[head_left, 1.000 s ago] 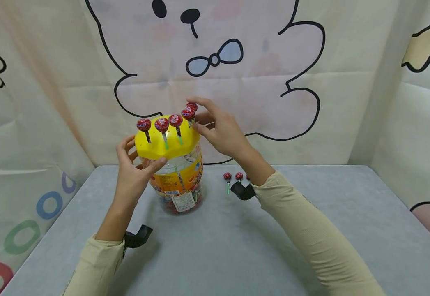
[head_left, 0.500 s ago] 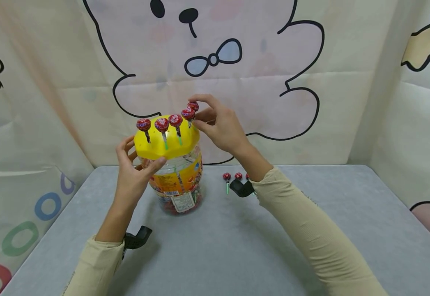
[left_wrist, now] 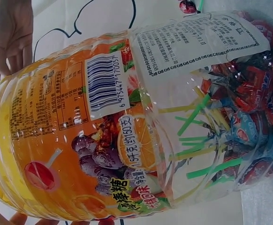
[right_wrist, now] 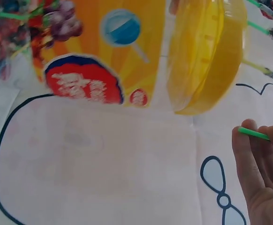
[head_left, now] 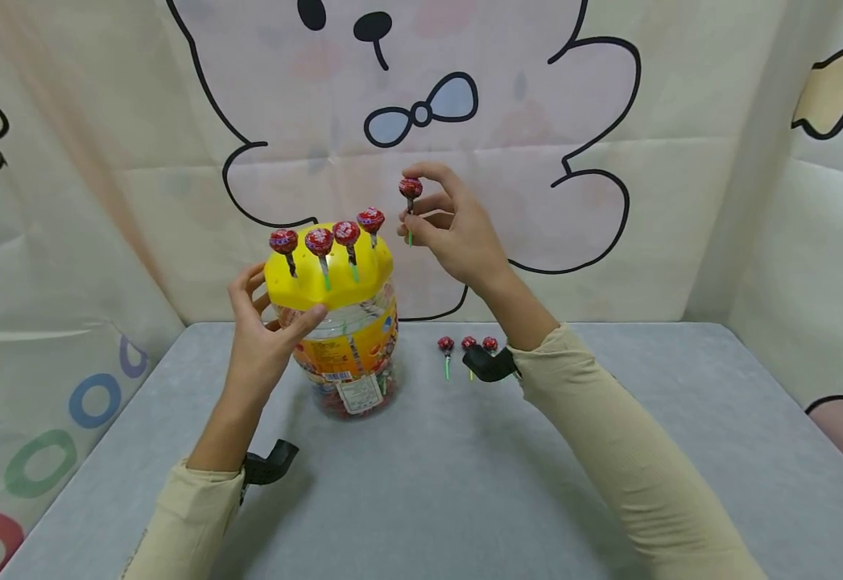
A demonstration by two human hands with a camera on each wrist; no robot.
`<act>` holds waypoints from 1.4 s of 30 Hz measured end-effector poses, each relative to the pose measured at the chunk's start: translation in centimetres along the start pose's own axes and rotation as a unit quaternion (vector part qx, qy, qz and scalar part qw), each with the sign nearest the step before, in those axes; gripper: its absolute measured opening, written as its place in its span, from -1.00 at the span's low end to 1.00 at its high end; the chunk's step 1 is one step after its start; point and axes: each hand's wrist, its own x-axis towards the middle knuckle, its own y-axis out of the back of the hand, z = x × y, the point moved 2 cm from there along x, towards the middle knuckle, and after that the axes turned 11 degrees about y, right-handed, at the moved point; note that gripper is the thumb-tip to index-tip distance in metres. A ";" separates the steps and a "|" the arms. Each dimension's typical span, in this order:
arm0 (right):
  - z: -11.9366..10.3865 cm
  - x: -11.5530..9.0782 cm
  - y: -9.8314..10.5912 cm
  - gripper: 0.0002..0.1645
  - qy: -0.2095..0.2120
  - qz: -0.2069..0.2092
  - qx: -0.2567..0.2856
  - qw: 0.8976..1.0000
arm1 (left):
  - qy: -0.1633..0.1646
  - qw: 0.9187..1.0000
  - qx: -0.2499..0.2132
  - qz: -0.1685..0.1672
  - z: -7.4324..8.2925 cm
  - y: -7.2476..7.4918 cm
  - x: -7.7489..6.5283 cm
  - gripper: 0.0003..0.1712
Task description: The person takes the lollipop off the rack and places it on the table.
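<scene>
My left hand (head_left: 265,330) holds a clear plastic candy jar (head_left: 345,350) near its top, the thumb across the front and the fingers round the far side. Several red-wrapped lollipops (head_left: 319,242) stand in a row in its yellow lid (head_left: 294,286), sticks down. To the right of the lid and above it, my right hand (head_left: 460,229) pinches one lollipop (head_left: 411,188) upright, apart from the lid. Its green stick (right_wrist: 254,133) shows between thumb and fingers in the right wrist view. Wrapped lollipops (left_wrist: 254,126) fill the jar's bottom.
Three lollipops (head_left: 446,345) lie on the grey table (head_left: 421,483) to the jar's right, one partly behind the black wrist mount (head_left: 489,364). A printed cloth backdrop (head_left: 501,193) hangs close behind the table.
My right hand has lifted away from the lid, up and to the right, with the lollipop in its fingers. The left hand and jar stay in place.
</scene>
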 end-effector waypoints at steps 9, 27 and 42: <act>0.6 -2.1 0.8 -0.41 -0.017 -0.007 -0.014 1.000 | -0.008 1.000 -0.004 -0.008 -0.1 -0.2 0.0 0.04; 2.8 -8.1 3.0 -0.36 -0.065 -0.008 -0.040 0.997 | -0.026 1.000 -0.010 -0.013 0.1 -0.6 0.2 0.03; 5.0 -12.3 2.6 -0.37 -0.128 -0.018 0.013 0.992 | -0.015 1.000 -0.008 -0.011 -0.2 -0.2 0.1 0.04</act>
